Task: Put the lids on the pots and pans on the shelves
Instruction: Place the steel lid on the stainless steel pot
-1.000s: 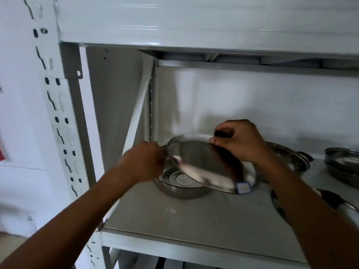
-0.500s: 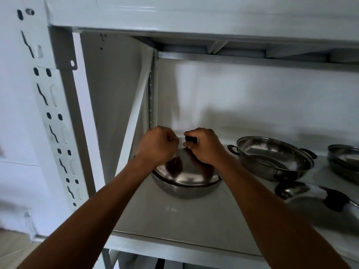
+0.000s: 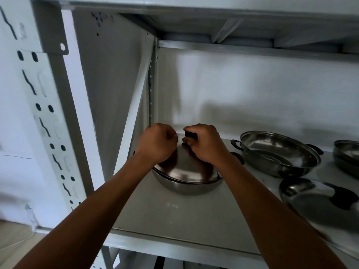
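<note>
A steel pot (image 3: 186, 186) stands at the left end of the shelf (image 3: 190, 220). A steel lid (image 3: 186, 167) lies flat on it, covering it. My right hand (image 3: 204, 144) is shut on the lid's black knob (image 3: 191, 135). My left hand (image 3: 157, 145) is curled at the lid's far left edge, over the pot's left side; whether it grips the rim or a handle is hidden. To the right, an open steel pot (image 3: 277, 154) with black handles has no lid. A second lid (image 3: 318, 200) with a black knob lies on the shelf at the front right.
Another steel pot (image 3: 347, 158) is cut off at the right edge. The upper shelf hangs low overhead. A white slotted upright (image 3: 44, 121) and a diagonal brace (image 3: 134, 115) stand to the left. The shelf's front edge is close to my forearms.
The lid went from tilted in my right hand above the pot to lying flat on it. Both hands moved in over the pot. The view shifted, which uncovered the pots at right.
</note>
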